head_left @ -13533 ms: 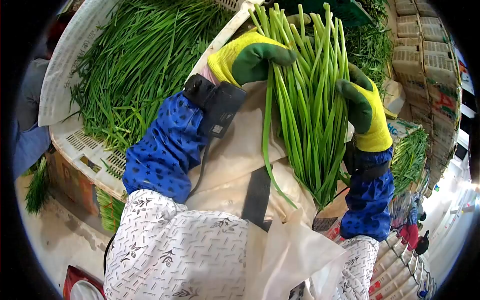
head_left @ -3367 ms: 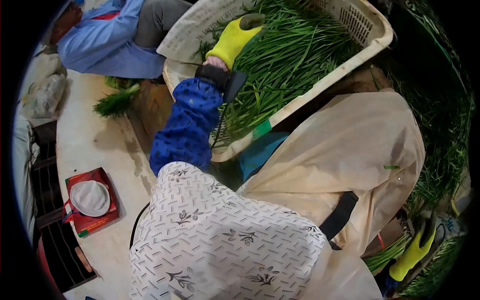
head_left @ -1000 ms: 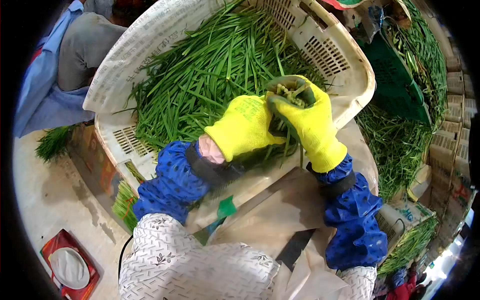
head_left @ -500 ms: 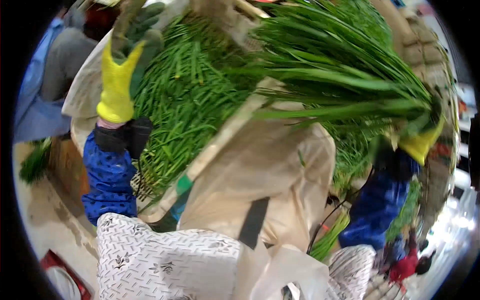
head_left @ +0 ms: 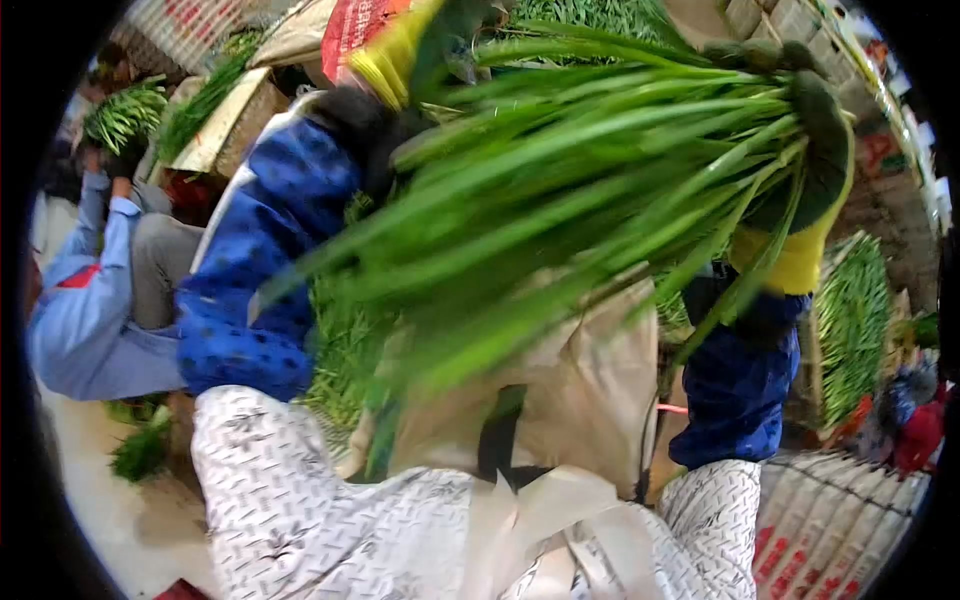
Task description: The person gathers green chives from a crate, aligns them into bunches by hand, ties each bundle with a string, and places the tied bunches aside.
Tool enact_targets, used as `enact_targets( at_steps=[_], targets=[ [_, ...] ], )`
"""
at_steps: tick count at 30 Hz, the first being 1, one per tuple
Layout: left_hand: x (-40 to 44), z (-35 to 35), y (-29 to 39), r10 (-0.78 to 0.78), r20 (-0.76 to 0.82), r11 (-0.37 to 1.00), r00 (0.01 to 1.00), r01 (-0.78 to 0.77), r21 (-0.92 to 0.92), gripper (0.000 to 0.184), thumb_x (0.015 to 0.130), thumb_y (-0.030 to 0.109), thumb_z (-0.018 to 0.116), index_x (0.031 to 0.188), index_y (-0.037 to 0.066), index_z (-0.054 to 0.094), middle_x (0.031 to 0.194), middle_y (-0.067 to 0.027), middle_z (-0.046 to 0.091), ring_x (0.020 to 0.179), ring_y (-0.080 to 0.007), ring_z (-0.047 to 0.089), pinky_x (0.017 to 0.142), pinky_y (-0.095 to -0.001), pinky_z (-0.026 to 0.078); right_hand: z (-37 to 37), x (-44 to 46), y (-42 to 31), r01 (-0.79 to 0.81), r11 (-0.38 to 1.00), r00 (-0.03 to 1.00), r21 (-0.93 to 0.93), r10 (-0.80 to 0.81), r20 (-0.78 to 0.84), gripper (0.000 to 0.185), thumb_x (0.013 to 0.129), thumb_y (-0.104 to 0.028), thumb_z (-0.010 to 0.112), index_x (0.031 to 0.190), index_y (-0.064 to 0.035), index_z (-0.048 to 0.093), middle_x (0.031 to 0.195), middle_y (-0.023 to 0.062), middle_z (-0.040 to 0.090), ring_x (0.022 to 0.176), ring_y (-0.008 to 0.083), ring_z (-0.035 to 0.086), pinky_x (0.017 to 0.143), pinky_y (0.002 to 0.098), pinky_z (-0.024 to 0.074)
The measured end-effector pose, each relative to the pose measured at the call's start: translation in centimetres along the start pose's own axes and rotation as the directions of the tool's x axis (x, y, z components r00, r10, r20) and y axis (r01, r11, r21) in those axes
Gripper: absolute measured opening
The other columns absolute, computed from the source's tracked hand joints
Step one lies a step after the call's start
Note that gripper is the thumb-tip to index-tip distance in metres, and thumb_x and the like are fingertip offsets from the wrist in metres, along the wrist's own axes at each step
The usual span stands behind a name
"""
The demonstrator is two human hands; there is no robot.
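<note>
Gripped at its right end, a large bunch of long green leaves [head_left: 560,190] hangs in my right hand [head_left: 805,160], which wears a yellow and dark green glove. The leaves fan out to the left, blurred by motion, over my beige apron [head_left: 590,370]. At the top, my left hand [head_left: 400,55], gloved alike, reaches forward beyond the bunch; its fingers are smeared and partly cut off by the frame edge. Behind the bunch and my left arm, more green leaves [head_left: 340,370] lie in the largely hidden basket.
At the left, a person in a blue shirt [head_left: 90,330] holds a green bundle [head_left: 128,115]. A crate of greens [head_left: 852,330] stands at the right, with stacked crates [head_left: 885,190] behind it. Another green bundle [head_left: 142,448] lies on the floor at the lower left.
Both hands were together over the basket a second ago, then moved apart. Since the last frame, the bunch in my right hand has swung left and nearer, and my left hand has moved right.
</note>
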State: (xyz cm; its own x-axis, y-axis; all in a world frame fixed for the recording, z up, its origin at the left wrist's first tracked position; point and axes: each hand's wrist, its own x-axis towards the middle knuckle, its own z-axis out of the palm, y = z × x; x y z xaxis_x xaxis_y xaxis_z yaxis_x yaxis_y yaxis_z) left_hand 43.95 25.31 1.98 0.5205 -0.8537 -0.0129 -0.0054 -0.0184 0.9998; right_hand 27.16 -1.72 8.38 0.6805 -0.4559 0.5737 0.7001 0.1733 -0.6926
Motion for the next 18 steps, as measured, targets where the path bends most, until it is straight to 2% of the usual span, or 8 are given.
enact_targets(
  at_steps=[5,7,9,11,14,15,17,18],
  targets=[
    [-4.0,5.2,-3.8,-0.366,0.404,0.875,0.838,0.458,-0.156,0.050,0.084,0.011,0.066,0.129,0.000,0.050,0.118,-0.0104,0.060,0.111,-0.0151,0.053,0.095,-0.0306,0.044,-5.3,-5.7,4.5,-0.187,0.881,0.975,0.435,0.221,-0.030,0.046,0.086,-0.018,0.061,0.126,-0.0025,0.045,0.103,0.0168,0.065,0.096,0.0328,0.064,0.083,0.0414,0.0546],
    [-5.6,5.9,-5.7,-0.485,0.478,0.783,0.732,0.607,-0.135,0.050,0.084,0.012,0.066,0.129,0.000,0.050,0.117,-0.0102,0.061,0.110,-0.0146,0.054,0.094,-0.0306,0.045,-11.2,-8.7,7.1,-0.342,0.802,0.918,0.489,0.397,-0.010,0.022,0.091,-0.009,0.052,0.109,0.0010,0.059,0.100,0.0157,0.065,0.099,0.0316,0.062,0.088,0.0425,0.0520],
    [-7.2,5.8,-7.1,-0.568,0.517,0.708,0.640,0.701,-0.090,0.050,0.084,0.012,0.066,0.129,0.000,0.051,0.116,-0.0100,0.062,0.109,-0.0141,0.054,0.094,-0.0306,0.045,-13.6,-10.8,9.7,-0.403,0.774,0.878,0.488,0.478,-0.034,0.027,0.092,-0.015,0.052,0.115,-0.0004,0.055,0.100,0.0157,0.064,0.102,0.0348,0.061,0.092,0.0458,0.0502],
    [-7.2,7.1,-7.6,-0.625,0.518,0.672,0.584,0.740,-0.024,0.049,0.084,0.013,0.066,0.129,0.000,0.051,0.115,-0.0099,0.063,0.108,-0.0136,0.055,0.094,-0.0306,0.045,-15.3,-12.0,10.6,-0.523,0.760,0.799,0.386,0.595,-0.088,0.030,0.092,-0.018,0.054,0.117,-0.0011,0.055,0.102,0.0147,0.065,0.101,0.0297,0.061,0.091,0.0414,0.0500],
    [-5.7,10.2,-6.5,-0.624,0.492,0.697,0.607,0.717,-0.001,0.047,0.083,0.012,0.066,0.126,-0.001,0.053,0.113,-0.0090,0.063,0.104,-0.0119,0.055,0.091,-0.0288,0.045,-21.9,-16.4,15.2,-0.771,0.604,0.615,-0.201,0.624,-0.483,0.068,0.090,-0.045,0.058,0.136,0.0019,0.040,0.121,0.0130,0.060,0.107,0.0197,0.058,0.089,0.0311,0.0478],
    [-5.5,10.6,-6.4,-0.598,0.483,0.725,0.640,0.689,-0.016,0.045,0.082,0.010,0.067,0.123,-0.003,0.054,0.112,-0.0084,0.063,0.101,-0.0107,0.055,0.089,-0.0269,0.045,-22.1,-17.7,15.7,-0.745,0.613,0.635,-0.263,0.530,-0.562,0.074,0.090,-0.048,0.057,0.140,0.0019,0.035,0.126,0.0129,0.056,0.110,0.0205,0.057,0.089,0.0310,0.0474],
    [-5.1,10.5,-6.6,-0.638,0.453,0.652,0.622,0.750,-0.112,0.045,0.080,0.011,0.069,0.121,-0.003,0.055,0.112,-0.0077,0.064,0.098,-0.0107,0.056,0.088,-0.0277,0.046,-17.4,-19.0,10.5,-0.839,0.476,0.493,-0.264,0.458,-0.740,0.077,0.092,-0.048,0.054,0.147,-0.0026,0.023,0.138,0.0185,0.044,0.125,0.0254,0.046,0.098,0.0325,0.0422],
    [-4.6,10.4,-6.9,-0.659,0.440,0.611,0.609,0.776,-0.159,0.044,0.080,0.011,0.069,0.119,-0.004,0.056,0.111,-0.0073,0.064,0.097,-0.0107,0.056,0.087,-0.0280,0.046,-17.4,-21.9,9.7,-0.700,0.622,0.643,-0.350,0.335,-0.689,0.077,0.094,-0.045,0.053,0.148,-0.0021,0.019,0.140,0.0209,0.041,0.125,0.0262,0.045,0.100,0.0327,0.0407]
  ],
)
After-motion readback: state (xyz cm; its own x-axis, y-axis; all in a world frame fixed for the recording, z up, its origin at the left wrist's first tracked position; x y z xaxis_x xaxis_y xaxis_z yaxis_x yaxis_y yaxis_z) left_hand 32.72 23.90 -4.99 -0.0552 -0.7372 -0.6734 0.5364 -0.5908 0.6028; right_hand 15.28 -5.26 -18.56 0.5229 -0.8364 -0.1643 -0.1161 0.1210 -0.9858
